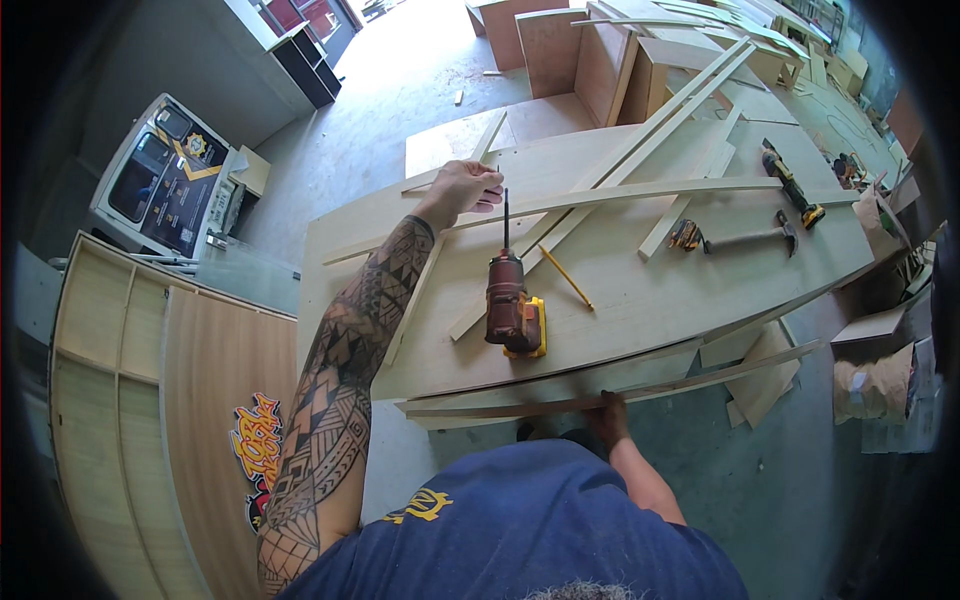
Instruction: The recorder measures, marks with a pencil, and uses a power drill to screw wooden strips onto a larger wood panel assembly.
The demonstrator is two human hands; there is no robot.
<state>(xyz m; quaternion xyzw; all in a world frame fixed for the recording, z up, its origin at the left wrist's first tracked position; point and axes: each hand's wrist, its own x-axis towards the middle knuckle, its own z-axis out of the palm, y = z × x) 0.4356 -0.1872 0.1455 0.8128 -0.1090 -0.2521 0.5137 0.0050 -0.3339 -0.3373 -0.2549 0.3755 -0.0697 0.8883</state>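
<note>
The left hand (pixel 465 188) reaches out across the large pale plywood bench (pixel 640 300), its fingers curled in a narrow grip over the near end of a long thin pale wooden strip (pixel 640 190) that runs rightward across the bench top. The tattooed forearm stretches from the lower edge of the view up to that hand.

Just this side of the left hand stands a dark red cordless drill with a yellow battery base (pixel 512 305), upright on the bench, its long black bit pointing up and ending close beside the fingers. No hand touches the drill. Just right of the drill lies a yellow pencil (pixel 566 277), slanted on the board.

The right hand (pixel 608 412) is down at the near edge of the bench, below and right of the drill, its fingers on a long thin strip of wood (pixel 700 378) that runs along under that edge; whether its grip is closed around the strip or only pressing on it cannot be told, as the hand is partly hidden by the person's blue shirt.

Well to the right of the drill lies a steel claw hammer with a black and yellow handle (pixel 740 238), and farther off, beyond it, a second black and yellow power tool (pixel 790 185) rests on the far right part of the bench. Several more pale wooden battens (pixel 690 95) cross the bench diagonally beyond the drill. On the floor left of the drill stands a pale wooden shelf unit (pixel 110 340).
</note>
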